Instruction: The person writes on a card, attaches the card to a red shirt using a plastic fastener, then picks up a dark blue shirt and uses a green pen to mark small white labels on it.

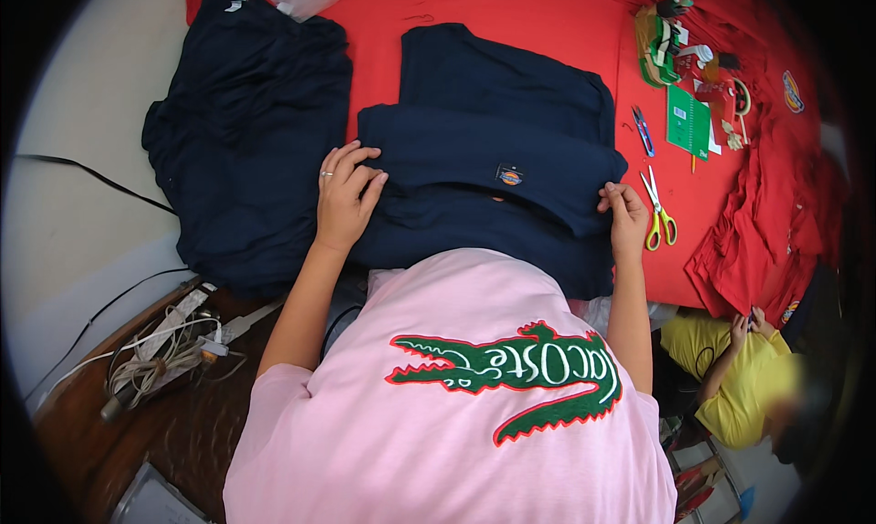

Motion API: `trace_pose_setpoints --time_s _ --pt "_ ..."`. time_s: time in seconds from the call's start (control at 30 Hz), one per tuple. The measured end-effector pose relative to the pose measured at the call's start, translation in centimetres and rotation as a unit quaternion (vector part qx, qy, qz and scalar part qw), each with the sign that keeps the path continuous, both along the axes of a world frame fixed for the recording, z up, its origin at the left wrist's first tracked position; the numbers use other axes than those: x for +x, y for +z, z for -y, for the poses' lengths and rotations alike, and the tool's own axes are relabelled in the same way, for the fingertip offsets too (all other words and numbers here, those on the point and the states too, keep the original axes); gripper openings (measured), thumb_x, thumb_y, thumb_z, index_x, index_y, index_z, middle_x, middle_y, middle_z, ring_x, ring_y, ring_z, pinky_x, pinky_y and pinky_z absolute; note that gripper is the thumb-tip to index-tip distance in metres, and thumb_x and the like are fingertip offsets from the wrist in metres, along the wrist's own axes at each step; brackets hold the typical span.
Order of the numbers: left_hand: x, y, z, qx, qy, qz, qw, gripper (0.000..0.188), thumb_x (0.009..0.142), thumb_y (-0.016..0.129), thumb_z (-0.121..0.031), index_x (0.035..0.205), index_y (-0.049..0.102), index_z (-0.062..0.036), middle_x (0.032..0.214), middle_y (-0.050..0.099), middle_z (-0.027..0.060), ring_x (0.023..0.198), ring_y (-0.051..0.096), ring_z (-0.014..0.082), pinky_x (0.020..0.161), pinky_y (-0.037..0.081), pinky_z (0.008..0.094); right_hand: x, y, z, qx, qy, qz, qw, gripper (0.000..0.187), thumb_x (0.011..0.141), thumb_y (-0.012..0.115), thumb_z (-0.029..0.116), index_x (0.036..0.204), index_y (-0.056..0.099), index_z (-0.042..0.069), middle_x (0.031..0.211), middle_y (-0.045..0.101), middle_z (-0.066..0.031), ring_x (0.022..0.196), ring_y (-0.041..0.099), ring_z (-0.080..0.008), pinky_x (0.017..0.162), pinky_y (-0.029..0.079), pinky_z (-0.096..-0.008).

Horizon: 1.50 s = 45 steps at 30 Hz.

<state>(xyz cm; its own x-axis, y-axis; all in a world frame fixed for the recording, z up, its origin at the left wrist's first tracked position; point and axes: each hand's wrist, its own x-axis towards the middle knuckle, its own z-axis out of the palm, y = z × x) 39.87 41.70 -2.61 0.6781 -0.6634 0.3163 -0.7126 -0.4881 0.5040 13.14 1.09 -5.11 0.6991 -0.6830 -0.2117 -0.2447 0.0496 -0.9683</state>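
A dark navy garment [456, 154] lies before me with its upper part folded over into a band. A small dark label with a coloured emblem sits on that band. My left hand [349, 195] grips the left end of the fold, fingers on top and thumb beside them. At the opposite end, my right hand [626, 215] pinches the edge of the cloth between thumb and fingers. Part of the garment's lower side is hidden behind my pink shirt. To the left rests a heap of dark navy clothing [260, 122], apart from my left hand.
Yellow-handled scissors [659, 212] and blue thread snips [644, 131] lie right of the garment on red cloth [383, 13]. Beyond them are a green notebook [688, 122] and small supplies. Red garments [762, 223] cover the right side, near a person in yellow. Cables [164, 360] lie lower left.
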Motion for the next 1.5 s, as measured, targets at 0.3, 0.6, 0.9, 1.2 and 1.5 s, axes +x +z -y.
trace_pose_setpoints --time_s 0.3,0.6,0.9,1.2,1.5 --pt "1.9 3.8 3.4 0.008 -0.090 0.015 0.996 0.025 0.077 0.093 -0.023 0.087 0.073 -0.0112 0.116 0.072 0.0038 0.128 0.065 0.0299 0.119 0.040 0.0554 3.2 2.2 2.4 -0.017 -0.126 0.008 0.992 0.033 0.109 0.072 0.023 0.083 0.070 0.003 0.068 0.052 0.0046 0.058 0.040 -0.0034 0.055 0.032 -0.0236" --pt "3.1 7.7 10.6 0.108 -0.257 -0.563 0.778 0.005 0.094 0.080 -0.005 0.095 0.079 -0.0007 0.089 0.079 0.0069 0.077 0.075 0.0131 0.073 0.059 0.0307 15.9 -0.6 10.0 -0.121 -0.082 -0.049 0.988 0.026 0.103 0.075 0.021 0.114 0.077 -0.003 0.104 0.078 -0.0116 0.094 0.074 -0.0192 0.086 0.057 -0.0311" --pt "17.0 -1.6 17.6 0.012 0.048 0.001 0.999 0.025 0.097 0.079 -0.024 0.116 0.079 -0.0075 0.116 0.078 0.0124 0.105 0.074 0.0320 0.093 0.056 0.0423 19.6 -3.3 9.3 -0.293 -0.110 -0.099 0.945 0.027 0.097 0.083 0.023 0.108 0.072 0.002 0.092 0.071 -0.0085 0.085 0.067 -0.0231 0.081 0.054 -0.0361" --pt "18.0 -0.9 18.1 -0.034 0.151 -0.191 0.969 0.024 0.097 0.079 -0.030 0.104 0.080 -0.0072 0.089 0.077 0.0134 0.080 0.073 0.0260 0.077 0.055 0.0376 16.0 -1.7 13.7 0.046 -0.304 0.130 0.943 0.018 0.104 0.078 0.016 0.110 0.067 0.003 0.090 0.068 0.0003 0.079 0.060 -0.0067 0.070 0.047 -0.0223" --pt "17.5 1.4 15.4 -0.141 0.092 -0.264 0.950 0.024 0.103 0.074 -0.027 0.106 0.078 -0.0037 0.104 0.082 0.0089 0.099 0.075 0.0181 0.096 0.054 0.0317 13.4 0.4 13.2 0.203 -0.221 0.279 0.912 0.013 0.105 0.073 0.011 0.117 0.068 0.007 0.111 0.071 -0.0008 0.104 0.066 -0.0099 0.098 0.052 -0.0278"
